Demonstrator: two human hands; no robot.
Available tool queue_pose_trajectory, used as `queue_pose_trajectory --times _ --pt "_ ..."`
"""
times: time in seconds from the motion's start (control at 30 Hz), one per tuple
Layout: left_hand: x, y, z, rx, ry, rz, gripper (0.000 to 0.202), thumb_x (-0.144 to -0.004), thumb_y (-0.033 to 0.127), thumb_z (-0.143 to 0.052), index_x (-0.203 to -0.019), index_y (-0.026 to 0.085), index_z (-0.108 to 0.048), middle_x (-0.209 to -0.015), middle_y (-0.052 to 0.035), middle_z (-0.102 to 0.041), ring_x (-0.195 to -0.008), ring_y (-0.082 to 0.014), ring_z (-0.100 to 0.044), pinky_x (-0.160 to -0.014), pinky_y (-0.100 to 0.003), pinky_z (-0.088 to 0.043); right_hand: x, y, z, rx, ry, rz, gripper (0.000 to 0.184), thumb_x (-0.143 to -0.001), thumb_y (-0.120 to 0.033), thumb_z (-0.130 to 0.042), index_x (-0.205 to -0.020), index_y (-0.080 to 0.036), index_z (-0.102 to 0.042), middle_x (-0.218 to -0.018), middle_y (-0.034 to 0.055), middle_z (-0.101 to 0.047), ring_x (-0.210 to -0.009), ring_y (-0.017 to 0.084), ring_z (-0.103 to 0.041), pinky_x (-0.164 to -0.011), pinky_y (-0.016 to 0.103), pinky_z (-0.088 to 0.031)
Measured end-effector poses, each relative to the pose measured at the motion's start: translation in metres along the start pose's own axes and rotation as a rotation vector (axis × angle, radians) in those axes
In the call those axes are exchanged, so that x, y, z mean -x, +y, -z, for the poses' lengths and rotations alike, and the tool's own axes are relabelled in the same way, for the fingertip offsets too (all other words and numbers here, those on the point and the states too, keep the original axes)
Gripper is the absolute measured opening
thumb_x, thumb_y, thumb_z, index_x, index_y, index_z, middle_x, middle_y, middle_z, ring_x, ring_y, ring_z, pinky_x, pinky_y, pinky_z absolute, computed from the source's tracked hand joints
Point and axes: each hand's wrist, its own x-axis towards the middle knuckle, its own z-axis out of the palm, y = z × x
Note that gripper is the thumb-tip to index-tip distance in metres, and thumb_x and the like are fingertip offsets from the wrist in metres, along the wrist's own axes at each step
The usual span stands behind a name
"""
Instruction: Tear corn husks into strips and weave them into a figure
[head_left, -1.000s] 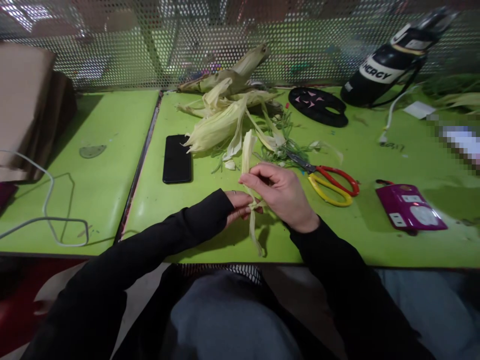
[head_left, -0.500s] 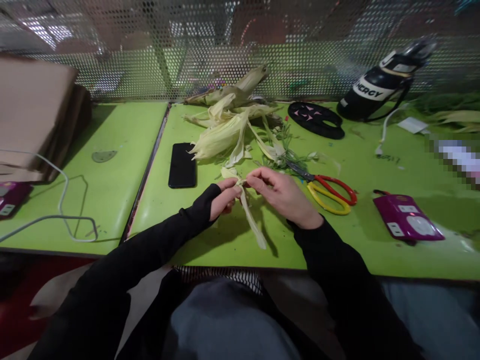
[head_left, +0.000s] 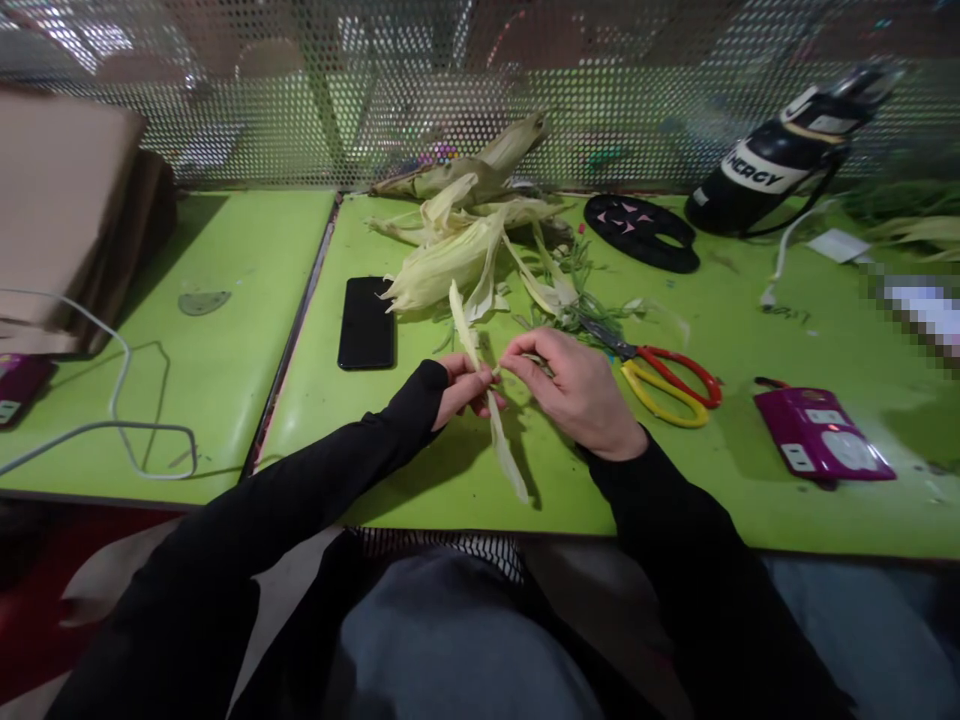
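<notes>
A narrow pale strip of corn husk (head_left: 507,452) is pinched between the thumb and fingers of my left hand (head_left: 466,388). One end points up toward the husk pile, the other hangs toward the table's front. My right hand (head_left: 571,388) is closed, thumb against fingers, on a small pale end beside the strip; it looks like husk too. Behind my hands lies a pile of corn husks (head_left: 442,262) with green grassy stems (head_left: 577,270) at its right. Scissors (head_left: 664,375) with one red and one yellow handle rest right of my right hand, blades toward the stems.
A black phone (head_left: 366,323) lies left of the husks. Toward the right are a black palette-shaped piece (head_left: 637,228), a black bottle (head_left: 757,170) and a purple power socket (head_left: 821,432). Brown cardboard (head_left: 64,200) and a grey cable (head_left: 124,400) occupy the left; a perforated metal screen (head_left: 247,110) stands behind.
The upper end of the husk strip, bunched before, now stands out straight above my left fingers. My hands stay close together. The view has shifted slightly.
</notes>
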Motion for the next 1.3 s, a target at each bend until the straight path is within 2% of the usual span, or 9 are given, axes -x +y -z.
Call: queue_pose_trajectory --times 0.13,0.27,0.43,0.6,0.93,1.03,1.13,1.2,1.3 --pt "-0.002 0.001 0.003 0.003 0.021 0.004 0.023 -0.084 0.035 -0.066 -0.081 0.013 -0.061 -0.076 -0.0096 -0.075 -0.052 -0.0108 -0.061 -0.046 -0.022 -0.035 -0.001 0.006 0.0 0.087 0.023 0.028 0.015 -0.097 -0.032 -0.051 -0.088 -0.022 -0.057 -0.087 0.0057 -0.067 -0.082 0.02 -0.06 -0.074 0.034 -0.044" --pt "-0.003 0.008 0.008 0.092 0.017 0.017 0.027 -0.089 0.039 -0.052 -0.086 0.014 -0.061 -0.081 -0.0104 -0.074 -0.063 -0.0157 -0.066 -0.052 -0.025 -0.042 -0.001 0.009 -0.002 0.223 0.211 0.081 0.027 -0.095 -0.047 -0.052 -0.086 -0.022 -0.058 -0.093 0.0071 -0.069 -0.091 0.024 -0.059 -0.083 0.041 -0.042" --pt "-0.003 0.005 0.009 0.091 0.053 -0.016 0.022 -0.083 0.035 -0.064 -0.082 0.014 -0.06 -0.068 -0.0036 -0.067 -0.059 -0.0127 -0.062 -0.054 -0.024 -0.044 0.002 -0.001 -0.008 0.108 -0.079 -0.055 0.032 -0.094 -0.045 -0.056 -0.075 -0.019 -0.06 -0.073 0.0041 -0.067 -0.067 0.017 -0.057 -0.063 0.03 -0.04" --pt "-0.007 -0.001 0.006 0.085 0.096 -0.001 0.015 -0.08 0.018 -0.07 -0.087 0.012 -0.058 -0.061 0.0007 -0.066 -0.055 -0.01 -0.062 -0.051 -0.02 -0.044 0.002 -0.006 -0.008 -0.147 -0.256 -0.292 0.022 -0.092 -0.038 -0.059 -0.097 -0.018 -0.065 -0.074 0.0009 -0.07 -0.062 0.014 -0.061 -0.057 0.026 -0.04" --pt "-0.008 0.008 0.01 0.114 0.087 -0.051 0.007 -0.084 0.008 -0.063 -0.085 0.012 -0.058 -0.064 0.0005 -0.067 -0.058 -0.0087 -0.064 -0.055 -0.019 -0.048 0.004 -0.009 -0.011 -0.105 -0.169 -0.278 0.025 -0.095 -0.036 -0.053 -0.103 -0.016 -0.068 -0.071 0.0022 -0.068 -0.06 0.015 -0.059 -0.058 0.028 -0.042" --pt "-0.01 0.015 0.013 0.204 0.093 0.045 0.003 -0.089 0.013 -0.056 -0.088 0.012 -0.058 -0.075 -0.0045 -0.071 -0.064 -0.0122 -0.067 -0.065 -0.025 -0.053 0.004 -0.004 -0.016 -0.038 -0.075 -0.217 0.028 -0.094 -0.04 -0.056 -0.106 -0.017 -0.066 -0.093 0.0084 -0.072 -0.082 0.022 -0.065 -0.07 0.033 -0.048" --pt "-0.011 0.019 0.015 0.283 0.091 0.107 0.023 -0.098 0.023 -0.04 -0.09 0.013 -0.059 -0.078 -0.0082 -0.072 -0.073 -0.017 -0.069 -0.072 -0.032 -0.056 0.006 -0.003 -0.022 0.09 0.122 -0.085 0.031 -0.092 -0.044 -0.06 -0.109 -0.018 -0.062 -0.099 0.0091 -0.07 -0.089 0.023 -0.063 -0.075 0.036 -0.05" --pt "-0.012 0.019 0.015 0.312 0.077 0.078 0.03 -0.1 0.023 -0.032 -0.091 0.014 -0.059 -0.079 -0.0083 -0.072 -0.082 -0.0177 -0.07 -0.078 -0.032 -0.056 0.008 -0.008 -0.028 0.297 0.193 0.122 0.019 -0.094 -0.034 -0.059 -0.103 -0.019 -0.064 -0.092 0.0067 -0.068 -0.083 0.021 -0.059 -0.071 0.034 -0.048" --pt "-0.012 0.013 0.015 0.329 0.064 -0.017 0.022 -0.098 0.017 -0.037 -0.09 0.014 -0.058 -0.077 -0.0055 -0.071 -0.082 -0.0146 -0.07 -0.082 -0.028 -0.055 0.009 -0.016 -0.038 0.514 0.113 0.437 0.013 -0.095 -0.018 -0.054 -0.098 -0.022 -0.067 -0.083 0.0034 -0.067 -0.076 0.019 -0.056 -0.066 0.032 -0.044"
